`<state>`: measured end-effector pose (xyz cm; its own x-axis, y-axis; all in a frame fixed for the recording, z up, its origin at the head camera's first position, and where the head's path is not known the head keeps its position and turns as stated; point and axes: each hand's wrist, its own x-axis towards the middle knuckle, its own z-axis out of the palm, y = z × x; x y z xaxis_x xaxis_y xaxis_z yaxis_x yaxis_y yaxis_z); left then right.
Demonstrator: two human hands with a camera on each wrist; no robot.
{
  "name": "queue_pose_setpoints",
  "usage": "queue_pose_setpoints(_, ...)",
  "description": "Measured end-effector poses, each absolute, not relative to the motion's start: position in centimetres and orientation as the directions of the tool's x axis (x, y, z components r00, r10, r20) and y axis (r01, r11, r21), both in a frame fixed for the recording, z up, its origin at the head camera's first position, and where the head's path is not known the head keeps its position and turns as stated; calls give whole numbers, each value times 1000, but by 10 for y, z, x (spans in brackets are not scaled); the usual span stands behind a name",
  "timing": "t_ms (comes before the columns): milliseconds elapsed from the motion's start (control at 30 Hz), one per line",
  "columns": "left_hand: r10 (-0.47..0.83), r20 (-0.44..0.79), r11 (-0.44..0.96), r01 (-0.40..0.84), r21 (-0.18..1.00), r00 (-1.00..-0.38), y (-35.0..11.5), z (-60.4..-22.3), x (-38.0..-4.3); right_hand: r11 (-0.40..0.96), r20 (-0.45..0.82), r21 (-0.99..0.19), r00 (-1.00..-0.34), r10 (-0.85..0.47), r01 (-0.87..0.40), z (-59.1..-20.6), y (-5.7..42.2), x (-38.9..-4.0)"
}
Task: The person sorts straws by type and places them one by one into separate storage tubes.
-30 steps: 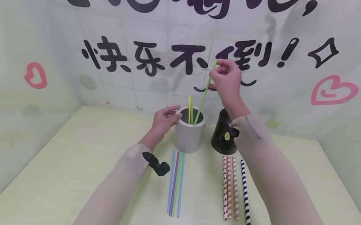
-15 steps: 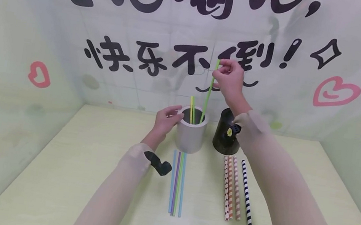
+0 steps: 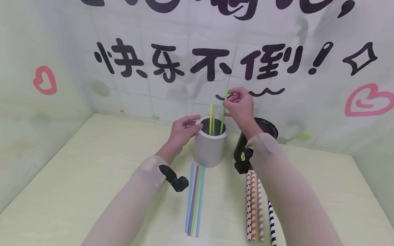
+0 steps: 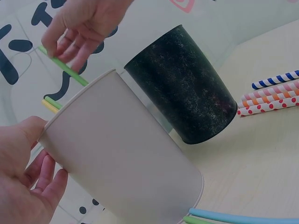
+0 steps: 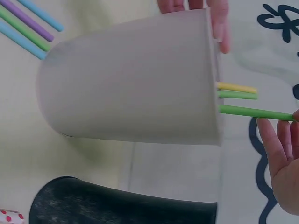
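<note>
A green straw point(image 3: 223, 116) stands with its lower end inside the white cup point(image 3: 209, 152). My right hand point(image 3: 240, 106) pinches its upper end, above the rim. In the right wrist view the fingertips point(image 5: 267, 128) lie along the green straw point(image 5: 247, 112). My left hand point(image 3: 183, 131) holds the white cup's left side at the rim; in the left wrist view its fingers point(image 4: 46, 175) touch the outer wall. A yellow straw point(image 3: 211, 116) and another green straw point(image 3: 213, 123) lean in the cup.
A black cup point(image 3: 266, 126) stands right of the white one, partly behind my right forearm. Several thin blue, purple and green straws point(image 3: 194, 202) lie in front of the white cup. Several patterned paper straws point(image 3: 256, 215) lie to the right. A printed backdrop point(image 3: 150, 28) rises behind the table.
My right hand has come down with the green straw, whose lower end has sunk deeper into the white cup. My left hand has stayed at the rim.
</note>
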<state>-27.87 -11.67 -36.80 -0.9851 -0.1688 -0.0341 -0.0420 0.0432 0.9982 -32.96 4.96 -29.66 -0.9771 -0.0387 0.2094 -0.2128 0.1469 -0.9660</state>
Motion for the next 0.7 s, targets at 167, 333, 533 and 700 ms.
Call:
queue_pose_setpoints(167,-170,-33,45,-41,998,-985,-117,-369,-279,172,160,-971,-986,-54,-167,-311,46,-329)
queue_pose_setpoints(333,-168,-26,60,-37,997,-986,-117,-368,-277,228,107,-967,-993,-59,-117,-318,44,-328)
queue_pose_setpoints(533,-162,-24,60,-34,998,-986,-117,-368,-277,307,23,-950,-994,-110,-56,-317,39,-327)
queue_pose_setpoints(700,-162,-26,60,-36,998,-986,-117,-367,-276,366,-62,-930,-992,-113,16,-313,36,-327)
